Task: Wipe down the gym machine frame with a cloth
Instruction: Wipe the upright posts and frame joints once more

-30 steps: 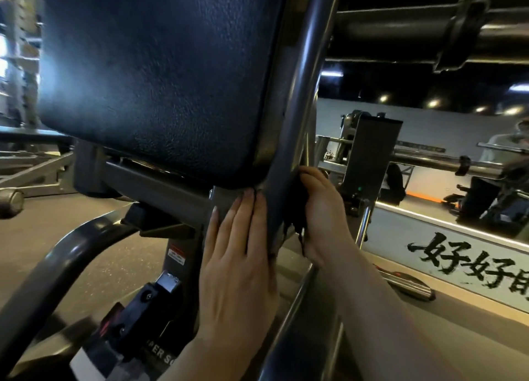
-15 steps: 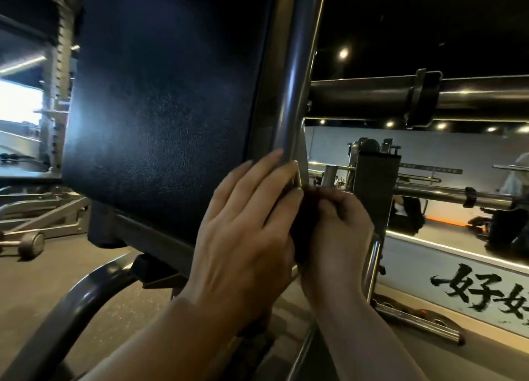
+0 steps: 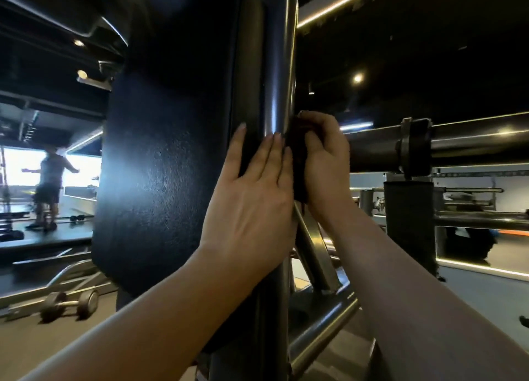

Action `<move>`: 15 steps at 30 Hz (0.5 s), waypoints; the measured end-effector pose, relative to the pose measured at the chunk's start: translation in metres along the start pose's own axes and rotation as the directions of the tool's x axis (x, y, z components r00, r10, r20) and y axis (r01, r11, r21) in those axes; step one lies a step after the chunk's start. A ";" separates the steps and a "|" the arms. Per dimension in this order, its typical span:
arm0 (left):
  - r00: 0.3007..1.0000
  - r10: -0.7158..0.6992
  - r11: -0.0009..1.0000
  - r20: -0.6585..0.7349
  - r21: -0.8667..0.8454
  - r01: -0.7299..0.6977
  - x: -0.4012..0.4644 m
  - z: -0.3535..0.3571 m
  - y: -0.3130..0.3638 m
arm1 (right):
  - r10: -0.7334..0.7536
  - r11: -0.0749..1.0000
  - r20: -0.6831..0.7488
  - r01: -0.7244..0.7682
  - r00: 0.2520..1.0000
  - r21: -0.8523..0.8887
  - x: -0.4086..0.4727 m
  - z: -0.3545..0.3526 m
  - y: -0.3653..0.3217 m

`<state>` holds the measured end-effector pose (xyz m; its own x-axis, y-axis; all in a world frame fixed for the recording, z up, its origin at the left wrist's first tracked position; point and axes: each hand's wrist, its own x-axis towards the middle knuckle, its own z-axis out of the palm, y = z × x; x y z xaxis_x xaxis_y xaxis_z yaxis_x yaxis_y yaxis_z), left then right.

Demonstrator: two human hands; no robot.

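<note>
A grey metal upright of the machine frame (image 3: 279, 74) runs top to bottom through the middle of the view, beside a black padded backrest (image 3: 171, 151). My left hand (image 3: 252, 203) lies flat with straight fingers against the pad's edge and the upright. My right hand (image 3: 323, 163) grips a dark cloth (image 3: 297, 160) and presses it on the right side of the upright, at mid height. Most of the cloth is hidden between my two hands.
A thick horizontal bar with a clamp collar (image 3: 412, 149) crosses behind on the right. A slanted brace (image 3: 312, 249) and a lower tube sit below my hands. A dumbbell (image 3: 68, 303) lies on the floor at left. A person (image 3: 50, 180) stands far left.
Both hands have slid up the upright with the cloth, from the pad's lower corner to about its mid height. The camera tilted up with them.
</note>
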<state>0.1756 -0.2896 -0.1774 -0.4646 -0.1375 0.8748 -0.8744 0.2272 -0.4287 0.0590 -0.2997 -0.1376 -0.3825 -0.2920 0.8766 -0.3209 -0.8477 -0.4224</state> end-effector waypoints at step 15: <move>0.990 0.141 0.981 -0.018 -0.131 -0.142 0.025 -0.011 -0.028 | 0.027 0.996 0.061 -0.032 0.998 0.086 -0.021 -0.008 0.010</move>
<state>0.1896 -0.2884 -0.1409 -0.5805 -0.0864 0.8097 -0.7735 0.3691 -0.5152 0.0569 -0.2987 -0.1621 -0.3377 -0.3409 0.8774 -0.2327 -0.8730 -0.4287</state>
